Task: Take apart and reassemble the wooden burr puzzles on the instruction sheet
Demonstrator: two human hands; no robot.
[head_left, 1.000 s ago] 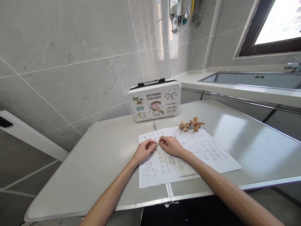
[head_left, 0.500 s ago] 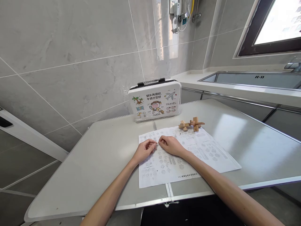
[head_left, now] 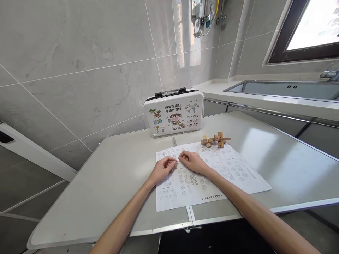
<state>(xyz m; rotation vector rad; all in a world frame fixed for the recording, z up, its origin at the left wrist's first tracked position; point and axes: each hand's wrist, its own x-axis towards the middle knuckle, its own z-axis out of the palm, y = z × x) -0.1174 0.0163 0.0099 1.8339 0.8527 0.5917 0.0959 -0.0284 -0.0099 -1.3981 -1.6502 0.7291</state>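
Note:
My left hand point(head_left: 163, 168) rests over the left part of a printed paper sheet point(head_left: 212, 188), its thumb and fingertips pinched together. A tiny pale spot shows at those fingertips, too small to name. Just to its right is my right hand point(head_left: 192, 162), fingers curled in and pinched, the tips pointing at the left hand. Whatever it may hold is hidden. A narrow gap separates the two sets of fingertips. At the far edge of the sheet lie two interlocking wooden puzzles point(head_left: 208, 141), side by side and touching or nearly so.
A white cartoon-printed case point(head_left: 174, 114) in clear plastic stands upright behind the sheet, near the tiled wall. The pale folding table point(head_left: 119, 169) has a metal seam down its middle. A counter with a sink point(head_left: 280, 90) runs along the right.
My right hand has shifted very slightly up, its fingers a little more bent. The left hand, the sheet and the wooden puzzles look unmoved.

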